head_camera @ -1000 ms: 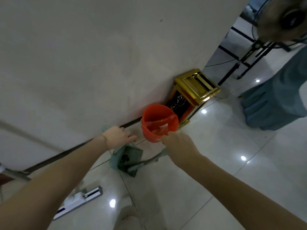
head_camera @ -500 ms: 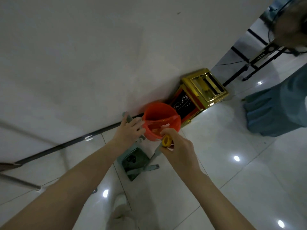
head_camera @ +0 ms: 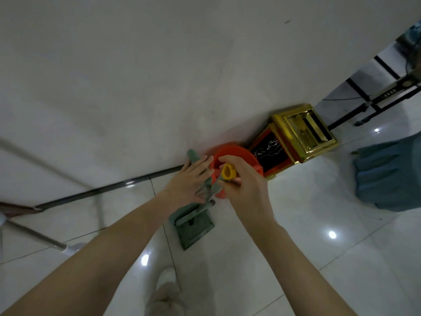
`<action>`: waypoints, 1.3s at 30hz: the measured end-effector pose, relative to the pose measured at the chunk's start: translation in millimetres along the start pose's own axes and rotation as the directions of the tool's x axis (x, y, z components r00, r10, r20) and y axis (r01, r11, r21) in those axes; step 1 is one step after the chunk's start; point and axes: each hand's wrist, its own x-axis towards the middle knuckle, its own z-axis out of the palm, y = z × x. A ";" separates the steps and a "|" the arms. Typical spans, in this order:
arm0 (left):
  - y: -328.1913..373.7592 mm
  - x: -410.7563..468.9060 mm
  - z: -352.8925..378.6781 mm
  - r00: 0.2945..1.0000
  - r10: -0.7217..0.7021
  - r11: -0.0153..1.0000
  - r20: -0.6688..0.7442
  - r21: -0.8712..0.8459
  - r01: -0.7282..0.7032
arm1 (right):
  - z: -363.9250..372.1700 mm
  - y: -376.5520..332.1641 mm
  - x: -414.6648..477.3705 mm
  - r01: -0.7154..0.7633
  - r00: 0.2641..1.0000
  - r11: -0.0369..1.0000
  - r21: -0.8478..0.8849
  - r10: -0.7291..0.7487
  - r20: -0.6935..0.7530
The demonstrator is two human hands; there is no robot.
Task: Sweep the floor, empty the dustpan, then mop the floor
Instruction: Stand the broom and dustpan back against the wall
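Note:
A green dustpan [head_camera: 193, 224] stands on the tiled floor by the wall, and its long green handle [head_camera: 192, 156] rises toward me. My left hand [head_camera: 189, 182] lies along that handle, fingers loosely round it. My right hand [head_camera: 242, 185] is closed on the broom handle just below its yellow end cap [head_camera: 229, 171], and the two handles are held side by side. The broom's head is hidden behind the dustpan and my hands. A red waste bin [head_camera: 241, 153] stands against the wall right behind both hands.
A gold-topped bin [head_camera: 303, 131] stands right of the red bin. A blue-green cloth-covered object [head_camera: 387, 176] fills the right side, with a black fan stand [head_camera: 376, 103] beyond. A metal pole [head_camera: 34, 234] lies at the left. My pale shoe [head_camera: 168, 293] is below.
The dustpan has been stood upright. My right hand has taken the broom handle by its yellow-capped end. Both hands have come together in front of the red bin.

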 end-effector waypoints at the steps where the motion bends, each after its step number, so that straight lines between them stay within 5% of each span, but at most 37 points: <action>1: -0.1 -1.8 -0.4 0.999 -0.036 0.999 -0.015 0.015 0.036 | 0.0 0.0 1.9 0.005 1.000 1.000 -0.005 -0.005 0.002; 9: 16.3 6.3 4.9 0.967 -0.255 0.967 -0.019 -0.006 0.255 | -1.5 -7.7 8.4 -0.012 1.000 1.000 0.015 0.013 -0.017; 29: 17.8 15.2 16.6 0.983 -0.180 0.976 -0.033 0.116 0.182 | 1.7 -8.0 22.3 -0.050 0.999 0.998 -0.046 0.050 -0.002; 39: 8.6 17.9 20.4 0.985 -0.138 0.987 -0.101 -0.094 0.129 | 3.7 -9.6 30.3 -0.055 0.998 0.998 -0.033 0.055 0.004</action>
